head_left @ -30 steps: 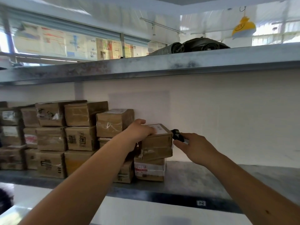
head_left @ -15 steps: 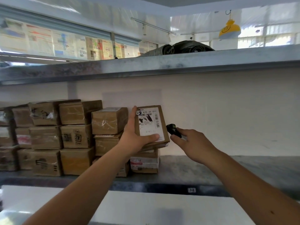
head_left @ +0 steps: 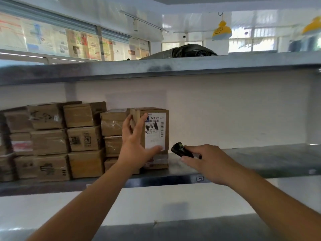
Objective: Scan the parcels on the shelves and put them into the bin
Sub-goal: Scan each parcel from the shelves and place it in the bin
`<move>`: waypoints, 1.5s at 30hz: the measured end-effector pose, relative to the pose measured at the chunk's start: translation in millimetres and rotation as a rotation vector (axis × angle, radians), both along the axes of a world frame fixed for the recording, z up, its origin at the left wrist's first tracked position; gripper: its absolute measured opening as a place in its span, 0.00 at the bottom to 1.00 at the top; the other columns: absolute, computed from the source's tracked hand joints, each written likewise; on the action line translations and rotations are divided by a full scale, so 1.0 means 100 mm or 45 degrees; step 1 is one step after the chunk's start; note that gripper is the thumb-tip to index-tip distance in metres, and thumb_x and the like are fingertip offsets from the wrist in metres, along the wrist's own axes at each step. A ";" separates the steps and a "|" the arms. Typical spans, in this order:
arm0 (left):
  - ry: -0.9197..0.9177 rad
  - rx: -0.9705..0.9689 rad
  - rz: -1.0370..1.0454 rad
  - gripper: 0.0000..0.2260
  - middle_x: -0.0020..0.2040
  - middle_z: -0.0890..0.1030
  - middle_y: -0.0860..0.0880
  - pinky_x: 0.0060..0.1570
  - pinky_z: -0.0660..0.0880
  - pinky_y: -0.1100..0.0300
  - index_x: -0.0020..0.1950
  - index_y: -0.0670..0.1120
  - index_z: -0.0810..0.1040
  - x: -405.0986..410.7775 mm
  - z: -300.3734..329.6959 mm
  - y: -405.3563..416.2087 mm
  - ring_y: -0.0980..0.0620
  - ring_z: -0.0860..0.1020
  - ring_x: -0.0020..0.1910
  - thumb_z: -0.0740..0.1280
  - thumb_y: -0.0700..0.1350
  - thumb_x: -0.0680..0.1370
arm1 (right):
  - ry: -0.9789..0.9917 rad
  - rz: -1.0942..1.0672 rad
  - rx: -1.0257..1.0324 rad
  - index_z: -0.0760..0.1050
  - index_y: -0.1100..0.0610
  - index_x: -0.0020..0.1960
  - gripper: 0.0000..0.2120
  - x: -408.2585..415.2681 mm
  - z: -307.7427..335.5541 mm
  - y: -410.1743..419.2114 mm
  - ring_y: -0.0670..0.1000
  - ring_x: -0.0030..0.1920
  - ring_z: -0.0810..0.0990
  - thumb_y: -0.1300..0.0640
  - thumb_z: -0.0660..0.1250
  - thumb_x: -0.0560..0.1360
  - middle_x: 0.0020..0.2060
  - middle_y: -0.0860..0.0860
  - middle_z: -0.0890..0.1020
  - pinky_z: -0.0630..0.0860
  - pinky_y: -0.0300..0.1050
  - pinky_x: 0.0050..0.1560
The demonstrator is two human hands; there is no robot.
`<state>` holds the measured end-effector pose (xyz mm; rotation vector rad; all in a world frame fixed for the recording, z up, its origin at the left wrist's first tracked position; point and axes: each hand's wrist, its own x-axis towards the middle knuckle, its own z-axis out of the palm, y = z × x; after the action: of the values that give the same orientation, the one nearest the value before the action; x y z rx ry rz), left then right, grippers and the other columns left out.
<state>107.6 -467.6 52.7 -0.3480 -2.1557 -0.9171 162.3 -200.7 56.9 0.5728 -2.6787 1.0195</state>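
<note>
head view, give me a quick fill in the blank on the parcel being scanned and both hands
1. The left hand holds a brown parcel upright with its white ____ facing the camera.
2. The right hand holds a small ____ scanner in its grip.
3. The scanner sits to the ____ of the held parcel.
4. The stacked boxes rest on a grey ____ shelf.

Missing words: label; black; right; metal
</note>
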 end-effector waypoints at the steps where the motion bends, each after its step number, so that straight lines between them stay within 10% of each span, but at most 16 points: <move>1: 0.004 -0.017 0.000 0.55 0.81 0.42 0.65 0.74 0.62 0.31 0.77 0.78 0.52 0.04 -0.02 -0.03 0.39 0.53 0.82 0.85 0.56 0.64 | -0.023 -0.032 0.039 0.72 0.22 0.62 0.14 0.11 -0.04 -0.04 0.45 0.40 0.83 0.30 0.63 0.76 0.47 0.38 0.82 0.83 0.45 0.41; 5: -0.028 -0.080 -0.059 0.53 0.81 0.41 0.64 0.74 0.63 0.33 0.77 0.79 0.52 0.21 -0.10 -0.13 0.40 0.50 0.83 0.85 0.56 0.65 | -0.048 -0.157 0.249 0.72 0.30 0.70 0.23 0.52 -0.22 -0.17 0.44 0.37 0.80 0.28 0.61 0.76 0.42 0.38 0.80 0.71 0.38 0.34; 9: -0.002 -0.164 -0.081 0.53 0.82 0.40 0.61 0.75 0.63 0.33 0.77 0.78 0.51 0.41 -0.13 -0.19 0.40 0.49 0.83 0.84 0.56 0.66 | -0.126 -0.109 0.165 0.73 0.32 0.71 0.23 0.87 -0.36 -0.20 0.39 0.45 0.81 0.31 0.64 0.78 0.48 0.35 0.82 0.78 0.37 0.46; 27: -0.053 -0.213 -0.260 0.54 0.83 0.42 0.59 0.76 0.60 0.42 0.74 0.81 0.50 0.99 -0.51 -0.14 0.41 0.50 0.83 0.85 0.54 0.65 | -0.191 -0.313 0.243 0.69 0.35 0.75 0.27 1.89 -0.81 -0.07 0.41 0.42 0.80 0.31 0.63 0.78 0.48 0.37 0.78 0.71 0.35 0.36; 39: -0.168 -0.015 -0.504 0.55 0.79 0.50 0.64 0.69 0.58 0.65 0.74 0.80 0.51 1.48 -1.13 0.11 0.69 0.56 0.68 0.86 0.56 0.63 | -0.185 -0.409 0.055 0.70 0.37 0.75 0.26 2.07 -1.16 0.09 0.40 0.48 0.79 0.32 0.62 0.79 0.51 0.38 0.81 0.77 0.40 0.47; 45: -0.381 0.075 -0.707 0.57 0.76 0.58 0.62 0.59 0.66 0.71 0.75 0.79 0.50 1.76 -1.68 0.46 0.65 0.65 0.66 0.86 0.59 0.61 | -0.265 -0.594 -0.080 0.71 0.35 0.73 0.23 2.34 -1.69 0.40 0.37 0.48 0.79 0.33 0.63 0.79 0.51 0.37 0.81 0.77 0.38 0.47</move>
<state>283.7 -421.5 -115.1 -0.8546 -2.3367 -1.4108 396.2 -161.2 -112.2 -0.1807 -2.7421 1.0610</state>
